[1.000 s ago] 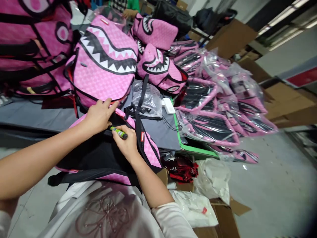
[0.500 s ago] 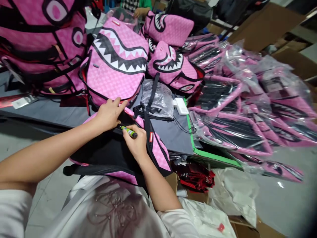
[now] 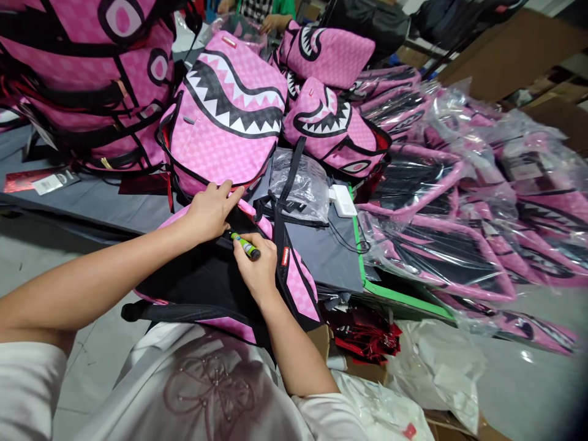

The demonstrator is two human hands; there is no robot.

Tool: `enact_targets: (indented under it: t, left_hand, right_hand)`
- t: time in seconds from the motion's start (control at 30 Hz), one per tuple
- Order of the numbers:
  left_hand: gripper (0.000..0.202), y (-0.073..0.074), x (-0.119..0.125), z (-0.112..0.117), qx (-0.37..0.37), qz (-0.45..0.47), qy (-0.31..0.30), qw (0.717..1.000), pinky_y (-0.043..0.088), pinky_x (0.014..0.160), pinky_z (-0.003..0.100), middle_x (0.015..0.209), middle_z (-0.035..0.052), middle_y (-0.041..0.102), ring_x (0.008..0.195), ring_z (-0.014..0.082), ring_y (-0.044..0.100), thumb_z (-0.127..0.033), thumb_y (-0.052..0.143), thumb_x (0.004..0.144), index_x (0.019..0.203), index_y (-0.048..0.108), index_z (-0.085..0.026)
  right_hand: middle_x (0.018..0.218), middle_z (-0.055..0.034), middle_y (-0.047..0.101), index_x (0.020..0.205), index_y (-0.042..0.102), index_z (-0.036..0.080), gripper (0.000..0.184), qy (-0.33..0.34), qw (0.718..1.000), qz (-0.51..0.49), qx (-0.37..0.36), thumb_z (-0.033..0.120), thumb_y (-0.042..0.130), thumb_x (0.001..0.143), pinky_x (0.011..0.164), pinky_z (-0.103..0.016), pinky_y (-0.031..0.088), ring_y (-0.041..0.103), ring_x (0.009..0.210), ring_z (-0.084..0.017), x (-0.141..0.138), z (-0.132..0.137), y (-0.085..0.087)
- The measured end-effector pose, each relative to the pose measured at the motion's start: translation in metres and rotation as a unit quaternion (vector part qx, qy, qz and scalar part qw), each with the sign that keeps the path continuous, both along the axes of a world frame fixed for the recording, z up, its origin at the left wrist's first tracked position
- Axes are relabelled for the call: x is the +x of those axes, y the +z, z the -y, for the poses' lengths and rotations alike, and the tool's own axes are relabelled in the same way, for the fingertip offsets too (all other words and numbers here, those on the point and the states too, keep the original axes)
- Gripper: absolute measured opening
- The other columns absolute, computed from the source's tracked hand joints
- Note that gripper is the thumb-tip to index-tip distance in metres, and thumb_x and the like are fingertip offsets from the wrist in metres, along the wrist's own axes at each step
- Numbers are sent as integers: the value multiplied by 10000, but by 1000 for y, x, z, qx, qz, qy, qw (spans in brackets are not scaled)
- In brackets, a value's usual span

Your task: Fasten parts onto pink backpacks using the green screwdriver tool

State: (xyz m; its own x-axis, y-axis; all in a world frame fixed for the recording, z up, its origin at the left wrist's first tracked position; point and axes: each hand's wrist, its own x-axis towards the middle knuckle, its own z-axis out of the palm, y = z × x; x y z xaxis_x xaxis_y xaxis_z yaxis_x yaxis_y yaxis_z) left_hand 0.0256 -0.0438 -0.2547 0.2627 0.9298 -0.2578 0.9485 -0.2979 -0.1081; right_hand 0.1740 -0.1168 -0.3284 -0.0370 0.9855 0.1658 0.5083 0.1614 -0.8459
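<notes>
A pink backpack with black back panel and straps (image 3: 215,288) lies face down at the table edge in front of me. My left hand (image 3: 209,211) presses down on its top edge, fingers curled over the pink trim. My right hand (image 3: 257,269) is closed around a green marker pen (image 3: 245,245), whose tip touches the bag's top seam just below my left hand.
Pink shark-mouth backpacks (image 3: 229,116) are piled behind and to the left. Bagged pink backpacks in clear plastic (image 3: 441,184) cover the right. A white charger (image 3: 342,200) and a green-edged grey mat (image 3: 362,269) lie near. Cardboard boxes (image 3: 500,55) stand behind; another person's hand (image 3: 273,23) shows at the top.
The view has shifted slightly, so everything sits a little further right and lower in the frame. Both hands keep the same hold on the bag's top edge and the marker.
</notes>
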Motion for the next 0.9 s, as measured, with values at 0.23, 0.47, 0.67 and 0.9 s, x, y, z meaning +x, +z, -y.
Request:
enact_targets:
  t: [0.23,0.47,0.67,0.9]
  left_hand:
    - [885,-1,0,2,6,-8,2,1000,531,885,372,1523,142,395,1219,321,501,-373,736,824,1558,257,-256]
    - [872,2,-1,1,4,-20,-4,1000,537,903,381,1535,128,390,1236,319,492,-390,692,835,1569,237,-268]
    - [770,15,-5,22,44,-49,-20,998,558,838,430,1467,173,448,1179,364,529,-409,601,891,1558,275,-204]
    - [750,22,-21,60,50,-67,22,996,565,772,461,1408,216,487,1178,402,529,-454,499,931,1578,236,-181]
  right_hand:
    - [805,-5,754,837,691,240,61,1,1000,-7,-8,288,667,865,871,-375,463,688,765,-202,3,0,-2]
    - [776,2,746,817,679,245,55,-11,1000,-2,-8,284,667,854,866,-373,467,679,743,-198,1,0,-1]
    - [810,30,755,857,669,259,37,37,999,-2,0,280,697,843,835,-321,469,707,773,-177,-4,7,4]
    - [814,7,748,847,628,246,59,65,997,33,26,290,665,863,840,-335,443,701,815,-196,-14,26,7]
